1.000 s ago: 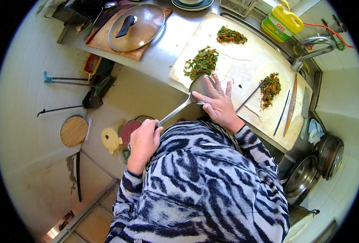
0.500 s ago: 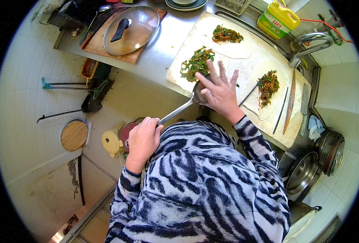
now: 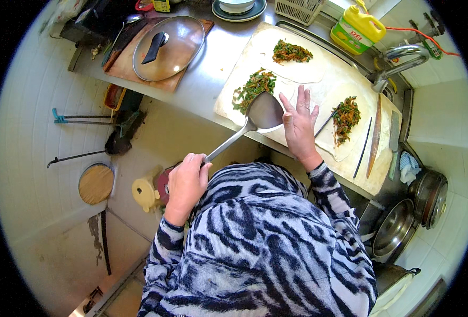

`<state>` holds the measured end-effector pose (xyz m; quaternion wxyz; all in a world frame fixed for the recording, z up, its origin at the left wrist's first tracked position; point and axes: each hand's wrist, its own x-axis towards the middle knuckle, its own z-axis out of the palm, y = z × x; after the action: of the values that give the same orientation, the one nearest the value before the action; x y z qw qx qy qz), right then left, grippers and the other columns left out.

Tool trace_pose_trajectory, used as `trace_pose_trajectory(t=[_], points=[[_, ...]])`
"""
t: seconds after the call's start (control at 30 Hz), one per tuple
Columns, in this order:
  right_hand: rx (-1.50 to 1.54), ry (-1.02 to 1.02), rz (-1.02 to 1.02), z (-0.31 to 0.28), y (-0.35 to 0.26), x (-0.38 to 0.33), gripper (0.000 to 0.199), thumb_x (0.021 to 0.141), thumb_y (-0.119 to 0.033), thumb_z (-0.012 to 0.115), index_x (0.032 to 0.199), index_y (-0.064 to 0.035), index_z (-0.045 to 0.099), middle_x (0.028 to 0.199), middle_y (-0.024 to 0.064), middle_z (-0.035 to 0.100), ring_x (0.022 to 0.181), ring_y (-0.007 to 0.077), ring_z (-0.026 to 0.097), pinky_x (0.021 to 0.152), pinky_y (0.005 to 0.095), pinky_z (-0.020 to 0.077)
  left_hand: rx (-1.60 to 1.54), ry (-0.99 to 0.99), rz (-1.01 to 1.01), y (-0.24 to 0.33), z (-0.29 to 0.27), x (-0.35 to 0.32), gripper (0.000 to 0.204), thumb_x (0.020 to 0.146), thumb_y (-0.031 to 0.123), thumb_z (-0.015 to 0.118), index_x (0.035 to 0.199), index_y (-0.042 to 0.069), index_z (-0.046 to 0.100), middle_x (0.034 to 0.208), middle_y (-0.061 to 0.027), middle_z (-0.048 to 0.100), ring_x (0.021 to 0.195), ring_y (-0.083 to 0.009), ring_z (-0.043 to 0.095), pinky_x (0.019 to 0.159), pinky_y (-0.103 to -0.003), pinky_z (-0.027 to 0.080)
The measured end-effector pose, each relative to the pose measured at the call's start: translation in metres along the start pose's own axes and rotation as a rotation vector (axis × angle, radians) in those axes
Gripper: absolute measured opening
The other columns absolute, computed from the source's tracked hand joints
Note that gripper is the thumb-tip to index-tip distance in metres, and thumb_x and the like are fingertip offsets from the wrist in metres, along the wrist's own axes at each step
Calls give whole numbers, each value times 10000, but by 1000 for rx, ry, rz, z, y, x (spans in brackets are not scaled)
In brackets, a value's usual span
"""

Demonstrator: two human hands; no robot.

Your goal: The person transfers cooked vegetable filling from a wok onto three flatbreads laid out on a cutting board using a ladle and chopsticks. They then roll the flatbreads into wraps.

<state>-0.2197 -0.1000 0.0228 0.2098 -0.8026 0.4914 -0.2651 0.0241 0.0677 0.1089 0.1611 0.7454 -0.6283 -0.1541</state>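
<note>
My left hand (image 3: 187, 182) is closed round the handle of a metal wok spatula (image 3: 266, 110), whose broad blade is over the near left edge of a floury board (image 3: 302, 95). Beside the blade my right hand (image 3: 300, 128) is raised with its fingers apart, holding nothing; whether the thumb touches the metal I cannot tell. Just beyond the blade lies a heap of chopped green and orange filling (image 3: 256, 89). A second heap (image 3: 292, 52) sits farther back on a thin dough sheet (image 3: 309, 74), and a third heap (image 3: 347, 120) lies on dough at the right.
Two dark chopsticks (image 3: 363, 148), a brown tapered rolling pin (image 3: 375, 138) and a grey blade (image 3: 394, 138) lie at the board's right. A glass lid (image 3: 178, 50) rests on a wooden cutting board (image 3: 120, 66). Behind stand a yellow jug (image 3: 358, 30), faucet (image 3: 408, 52) and plates (image 3: 239, 11).
My right hand has drawn back to the right from over the spatula blade, which now shows fully. The left hand keeps its hold on the handle. The view has shifted slightly.
</note>
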Motion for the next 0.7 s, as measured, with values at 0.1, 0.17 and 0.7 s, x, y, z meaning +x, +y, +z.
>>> trace_pose_trajectory(t=[0.1,0.17,0.7], points=[[42,-7,42,1,5,-1,552,1046,-516,268,1417,-215,544,1620,201,169,1502,387,124,1139,655,-2,-41,-33,-35,0,0,1,168,871,170,671,971,45,621,842,-125,602,755,-336,628,650,-423,503],[30,-26,33,1,6,-2,561,1048,-519,256,1420,-210,540,1617,211,167,1500,394,124,1139,655,3,-66,-50,-50,0,1,1,173,877,179,668,976,43,627,851,-130,614,767,-340,631,655,-422,504],[-134,-109,97,50,75,17,513,1058,-480,246,1389,-258,569,1627,146,180,1508,354,100,1129,687,10,-349,-189,-287,-29,4,-24,236,887,198,655,989,-14,660,940,-203,670,859,-368,652,759,-399,516]])
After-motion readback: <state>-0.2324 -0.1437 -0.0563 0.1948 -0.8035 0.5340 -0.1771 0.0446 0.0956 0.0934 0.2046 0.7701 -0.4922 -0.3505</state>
